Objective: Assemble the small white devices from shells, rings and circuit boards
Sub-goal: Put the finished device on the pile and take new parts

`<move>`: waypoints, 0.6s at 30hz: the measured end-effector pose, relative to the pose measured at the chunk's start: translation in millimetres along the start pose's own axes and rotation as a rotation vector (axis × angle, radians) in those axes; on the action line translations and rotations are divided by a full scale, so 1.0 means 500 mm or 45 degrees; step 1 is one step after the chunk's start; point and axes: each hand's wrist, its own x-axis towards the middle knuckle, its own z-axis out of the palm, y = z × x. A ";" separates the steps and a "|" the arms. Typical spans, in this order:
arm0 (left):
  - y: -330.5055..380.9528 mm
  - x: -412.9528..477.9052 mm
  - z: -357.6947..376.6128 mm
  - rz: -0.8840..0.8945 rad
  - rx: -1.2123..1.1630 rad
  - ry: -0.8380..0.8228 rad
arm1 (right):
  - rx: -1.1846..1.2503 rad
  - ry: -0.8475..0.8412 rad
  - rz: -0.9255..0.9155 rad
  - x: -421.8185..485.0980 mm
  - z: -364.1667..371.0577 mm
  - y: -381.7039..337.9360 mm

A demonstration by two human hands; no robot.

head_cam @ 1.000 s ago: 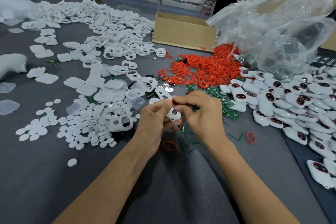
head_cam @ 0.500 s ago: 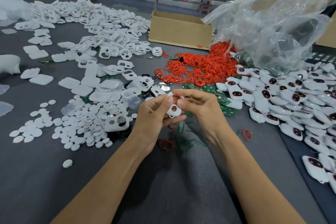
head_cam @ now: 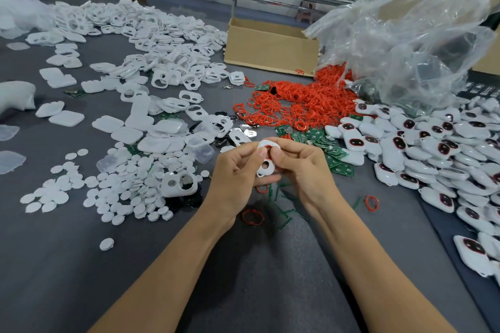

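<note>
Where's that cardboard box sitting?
In the head view, the cardboard box stands at the table's far side, right of centre, behind the red rings, beside the plastic bag.

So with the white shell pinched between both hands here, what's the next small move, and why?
Probably pressing the red rubber ring fully into the upper opening of the white plastic shell. Left hand and right hand both pinch the shell, and red shows only along that opening's rim, so it looks partly seated.
</note>
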 end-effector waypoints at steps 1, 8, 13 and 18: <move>0.000 0.000 0.001 0.000 -0.007 0.015 | -0.043 0.035 -0.019 0.000 0.005 0.001; -0.007 0.002 0.012 -0.005 0.103 0.199 | -0.348 0.270 -0.089 -0.002 0.033 0.021; -0.014 0.004 0.014 0.108 0.297 0.243 | -0.624 0.321 -0.234 0.001 0.026 0.033; -0.016 0.005 0.006 0.100 0.305 0.251 | -0.478 0.186 -0.171 0.002 0.028 0.028</move>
